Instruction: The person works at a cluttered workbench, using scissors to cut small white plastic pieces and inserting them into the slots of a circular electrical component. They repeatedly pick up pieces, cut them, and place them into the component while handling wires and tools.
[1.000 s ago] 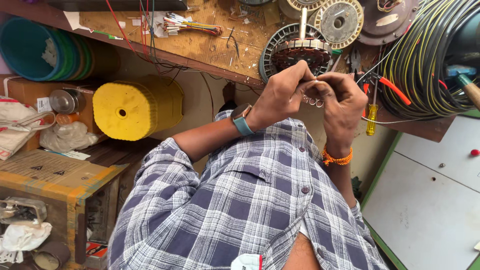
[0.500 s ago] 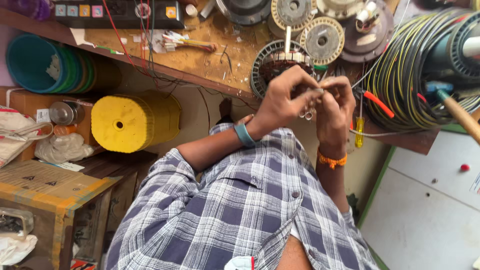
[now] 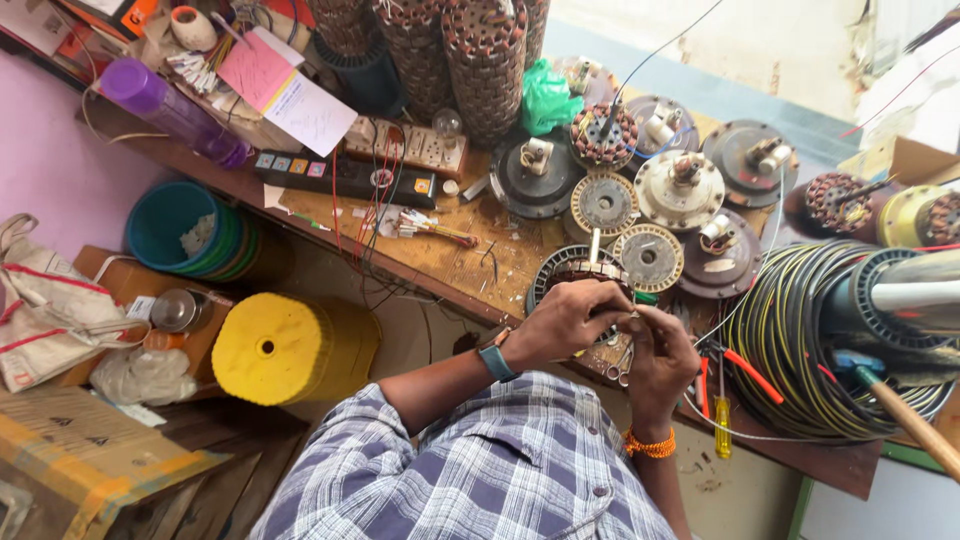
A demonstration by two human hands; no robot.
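My left hand (image 3: 565, 322), with a teal watch on the wrist, curls its fingers over the near rim of a round stator (image 3: 575, 270) with copper windings on the wooden bench (image 3: 470, 265). My right hand (image 3: 662, 362), with an orange thread band on the wrist, meets it fingertip to fingertip. Small metal scissors (image 3: 620, 364) hang by their loops between the two hands, seemingly from the right fingers. What the fingertips pinch is hidden. My checked shirt (image 3: 480, 470) fills the bottom of the view.
Several fan motors and rotors (image 3: 680, 190) crowd the bench behind the stator. A coil of yellow-black wire (image 3: 810, 340) sits right, with red-handled pliers (image 3: 745, 372) and a yellow screwdriver (image 3: 722, 432). A power strip (image 3: 350, 175) lies left. A yellow spool (image 3: 290, 350) and teal tubs (image 3: 190, 235) stand below.
The view has swung to take in much more of the bench and its far side. Both hands stay together at the stator, barely shifted.
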